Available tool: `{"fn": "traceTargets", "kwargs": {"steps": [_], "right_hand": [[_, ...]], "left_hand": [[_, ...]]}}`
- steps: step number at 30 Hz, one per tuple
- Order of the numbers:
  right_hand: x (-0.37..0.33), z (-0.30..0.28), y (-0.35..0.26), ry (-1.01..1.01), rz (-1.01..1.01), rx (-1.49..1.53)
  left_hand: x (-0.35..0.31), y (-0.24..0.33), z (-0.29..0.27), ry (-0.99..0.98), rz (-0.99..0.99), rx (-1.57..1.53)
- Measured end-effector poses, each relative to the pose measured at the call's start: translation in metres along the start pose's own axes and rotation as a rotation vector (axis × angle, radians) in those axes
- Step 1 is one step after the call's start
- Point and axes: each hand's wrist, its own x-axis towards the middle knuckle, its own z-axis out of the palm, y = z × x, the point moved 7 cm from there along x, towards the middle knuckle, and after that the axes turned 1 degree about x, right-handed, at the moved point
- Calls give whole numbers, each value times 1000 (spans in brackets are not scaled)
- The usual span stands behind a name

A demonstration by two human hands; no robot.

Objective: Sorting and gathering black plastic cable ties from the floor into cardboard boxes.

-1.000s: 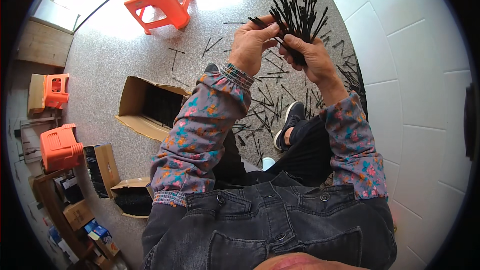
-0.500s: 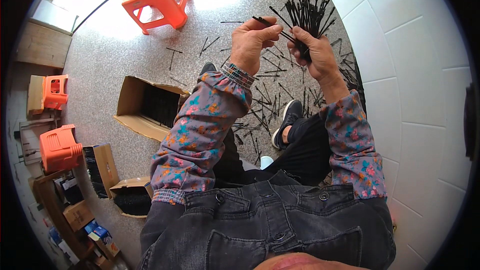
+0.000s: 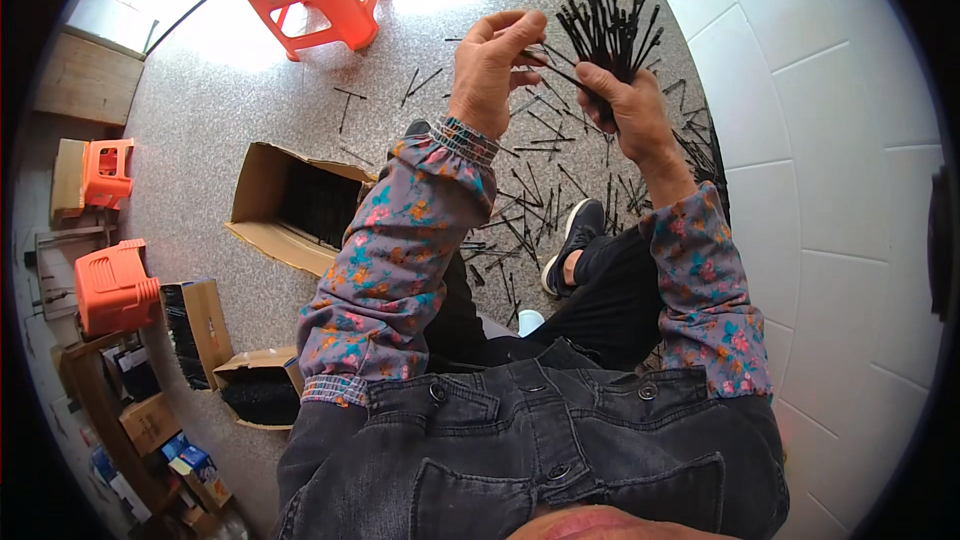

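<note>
Left hand (image 3: 488,70), half curled, pinches a thin black stick (image 3: 561,74); right hand (image 3: 637,112) is wrapped around a bundle (image 3: 606,35) of them, upper right of centre. Those are gathered; many loose sticks (image 3: 545,149) lie ungathered across the floor (image 3: 200,180) mid-frame.

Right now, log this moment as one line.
left hand: holding thin black sticks | right hand: gripping upright bundle of black sticks | floor: scattered sticks, open carton
</note>
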Motion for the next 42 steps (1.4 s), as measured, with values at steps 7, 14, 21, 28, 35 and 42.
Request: {"fn": "traceTargets", "kwargs": {"steps": [7,14,21,28,35,42], "right_hand": [[-2,15,1,-116,-118,-52],[-2,7,0,-64,-19,37],[-2,6,0,-48,5,31],[0,4,4,-33,43,70],[-1,6,5,-66,78,99],[-2,4,1,-56,19,-28]], "left_hand": [[6,-5,2,-58,103,176],[4,2,-1,-54,182,205],[7,-4,-5,-174,73,110],[3,-1,1,-251,62,71],[3,2,-1,-186,128,187],[9,34,-18,-67,328,103]]}}
